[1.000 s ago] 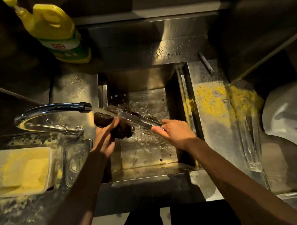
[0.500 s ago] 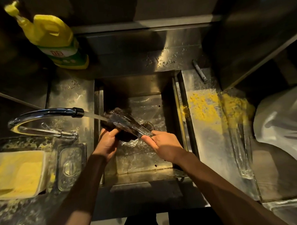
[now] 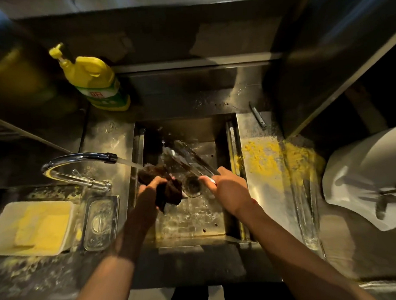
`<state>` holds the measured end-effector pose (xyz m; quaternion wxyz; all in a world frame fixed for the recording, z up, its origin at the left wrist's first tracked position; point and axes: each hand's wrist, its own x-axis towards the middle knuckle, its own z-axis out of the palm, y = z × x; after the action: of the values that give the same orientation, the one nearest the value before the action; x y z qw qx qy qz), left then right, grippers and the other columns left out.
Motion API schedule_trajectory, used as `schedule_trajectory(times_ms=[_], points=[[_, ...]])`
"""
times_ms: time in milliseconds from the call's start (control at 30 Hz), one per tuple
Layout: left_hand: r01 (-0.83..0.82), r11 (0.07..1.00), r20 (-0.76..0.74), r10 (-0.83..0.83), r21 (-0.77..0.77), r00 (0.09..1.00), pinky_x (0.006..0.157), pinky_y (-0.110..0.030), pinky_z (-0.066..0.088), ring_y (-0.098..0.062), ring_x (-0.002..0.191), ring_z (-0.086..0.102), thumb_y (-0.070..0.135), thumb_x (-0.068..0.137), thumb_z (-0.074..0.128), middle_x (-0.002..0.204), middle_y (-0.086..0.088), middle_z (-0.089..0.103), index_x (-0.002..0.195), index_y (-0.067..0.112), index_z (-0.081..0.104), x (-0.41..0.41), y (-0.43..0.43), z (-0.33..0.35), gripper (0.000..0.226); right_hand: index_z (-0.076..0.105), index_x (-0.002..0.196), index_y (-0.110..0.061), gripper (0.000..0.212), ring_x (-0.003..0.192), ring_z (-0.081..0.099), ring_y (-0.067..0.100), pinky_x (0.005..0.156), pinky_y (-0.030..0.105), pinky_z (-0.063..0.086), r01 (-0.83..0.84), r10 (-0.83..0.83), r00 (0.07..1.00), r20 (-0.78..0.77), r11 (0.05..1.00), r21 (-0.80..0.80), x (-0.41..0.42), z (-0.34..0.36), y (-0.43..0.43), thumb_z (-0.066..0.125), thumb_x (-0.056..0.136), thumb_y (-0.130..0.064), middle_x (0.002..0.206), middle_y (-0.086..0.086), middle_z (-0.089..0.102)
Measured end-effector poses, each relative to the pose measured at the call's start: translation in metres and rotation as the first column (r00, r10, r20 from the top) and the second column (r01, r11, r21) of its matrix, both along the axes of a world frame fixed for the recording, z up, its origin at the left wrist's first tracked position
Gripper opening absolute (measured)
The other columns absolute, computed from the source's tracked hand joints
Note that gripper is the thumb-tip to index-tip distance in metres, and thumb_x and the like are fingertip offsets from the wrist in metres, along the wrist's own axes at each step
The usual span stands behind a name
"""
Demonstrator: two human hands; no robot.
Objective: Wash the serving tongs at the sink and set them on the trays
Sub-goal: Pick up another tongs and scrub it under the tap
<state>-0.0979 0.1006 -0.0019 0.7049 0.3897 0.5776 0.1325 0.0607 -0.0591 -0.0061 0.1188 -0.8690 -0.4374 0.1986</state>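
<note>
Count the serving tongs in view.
2: the tongs gripped by the right hand over the sink; seemingly another pair lying on the counter right of it. More may be hidden.

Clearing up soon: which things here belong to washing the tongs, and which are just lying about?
In use: tongs, cloth, tap, sink.
Lying about: yellow tub, clear lid, white bag.

The stainless steel counter (image 3: 273,203) carries a yellow plastic detergent bottle (image 3: 96,83), a white rectangular tray (image 3: 6,226) beside a clear plastic lid (image 3: 100,222), and scattered yellow crumbs (image 3: 267,161).
</note>
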Motion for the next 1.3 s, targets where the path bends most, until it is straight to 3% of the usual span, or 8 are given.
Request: schedule_trajectory(times_ms=[200, 367, 533, 800, 967, 1100, 1200, 1300], points=[[0.093, 0.996, 0.191, -0.089, -0.016, 0.978, 0.085, -0.043, 0.049, -0.033, 0.089, 0.062, 0.002, 0.082, 0.053, 0.091, -0.018, 0.065, 0.094, 0.002, 0.064, 0.013, -0.034, 0.049, 0.016, 0.069, 0.101, -0.018, 0.043, 0.09, 0.06, 0.024, 0.065, 0.029, 0.034, -0.037, 0.034, 0.996, 0.083, 0.999, 0.025, 0.007, 0.04, -0.017, 0.039, 0.104, -0.049, 0.091, 0.0, 0.047], [0.229, 0.973, 0.218, -0.228, 0.019, 0.949, 0.078, -0.039, 0.055, -0.029, 0.091, 0.066, 0.002, 0.088, 0.049, 0.097, -0.014, 0.068, 0.106, 0.005, 0.06, 0.036, -0.05, 0.084, 0.021, 0.072, 0.097, -0.02, 0.105, 0.084, 0.061, 0.021, 0.061, 0.028, 0.029, 0.107, -0.125, 0.984, 0.125, 0.985, 0.138, 0.007, 0.074, -0.053, -0.011, 0.081, -0.083, 0.091, -0.001, 0.059], [0.42, 0.906, 0.244, -0.419, 0.051, 0.875, 0.05, -0.028, 0.053, -0.03, 0.074, 0.066, 0.015, 0.064, 0.065, 0.09, -0.019, 0.068, 0.108, -0.005, 0.065, 0.074, -0.062, 0.109, 0.048, 0.064, 0.076, -0.018, 0.081, 0.072, 0.058, 0.022, 0.058, 0.031, 0.031, 0.257, -0.303, 0.948, 0.101, 0.911, 0.322, 0.003, 0.104, -0.103, 0.011, 0.091, -0.077, 0.077, -0.006, 0.053], [0.704, 0.696, 0.434, -0.683, 0.144, 0.587, 0.079, -0.036, 0.058, -0.029, 0.085, 0.068, -0.002, 0.075, 0.053, 0.091, -0.016, 0.069, 0.098, -0.001, 0.067, 0.137, -0.171, 0.16, 0.026, 0.047, 0.061, -0.032, 0.047, 0.061, 0.047, 0.008, 0.057, 0.029, 0.032, 0.498, -0.616, 0.785, 0.069, 0.692, 0.523, -0.007, 0.158, -0.222, 0.034, 0.095, -0.062, 0.063, -0.014, 0.043], [0.84, 0.529, 0.493, -0.767, 0.122, 0.411, 0.106, -0.048, 0.044, -0.038, 0.116, 0.059, 0.001, 0.081, 0.054, 0.124, -0.026, 0.062, 0.124, -0.006, 0.057, 0.164, -0.267, 0.193, 0.043, 0.042, 0.059, -0.034, 0.046, 0.06, 0.047, 0.009, 0.055, 0.028, 0.031, 0.574, -0.778, 0.62, 0.106, 0.541, 0.615, -0.012, 0.191, -0.306, 0.036, 0.097, -0.058, 0.062, -0.013, 0.045], [0.894, 0.425, 0.538, -0.792, 0.143, 0.29, 0.105, -0.054, 0.043, -0.044, 0.118, 0.056, 0.0, 0.09, 0.045, 0.126, -0.03, 0.058, 0.116, -0.003, 0.061, 0.192, -0.351, 0.214, 0.03, 0.055, 0.061, -0.024, 0.056, 0.062, 0.055, 0.011, 0.055, 0.035, 0.041, 0.63, -0.882, 0.467, 0.064, 0.383, 0.676, -0.007, 0.219, -0.381, 0.034, 0.099, -0.059, 0.068, -0.01, 0.055], [0.917, 0.326, 0.542, -0.825, 0.229, 0.158, 0.085, -0.042, 0.056, -0.038, 0.1, 0.067, 0.001, 0.093, 0.046, 0.108, -0.021, 0.071, 0.108, 0.002, 0.065, 0.212, -0.409, 0.23, 0.024, 0.058, 0.064, -0.02, 0.058, 0.065, 0.059, 0.014, 0.058, 0.038, 0.044, 0.658, -0.921, 0.389, 0.008, 0.284, 0.698, 0.002, 0.236, -0.429, 0.035, 0.098, -0.06, 0.07, -0.004, 0.06], [0.916, 0.331, 0.56, -0.814, 0.227, 0.156, 0.096, -0.043, 0.051, -0.029, 0.103, 0.069, 0.002, 0.092, 0.054, 0.106, -0.016, 0.073, 0.107, 0.007, 0.066, 0.234, -0.46, 0.239, 0.02, 0.063, 0.068, -0.016, 0.063, 0.068, 0.062, 0.017, 0.066, 0.044, 0.05, 0.71, -0.953, 0.291, -0.081, 0.158, 0.686, 0.015, 0.251, -0.469, 0.034, 0.099, -0.062, 0.071, 0.0, 0.064]])
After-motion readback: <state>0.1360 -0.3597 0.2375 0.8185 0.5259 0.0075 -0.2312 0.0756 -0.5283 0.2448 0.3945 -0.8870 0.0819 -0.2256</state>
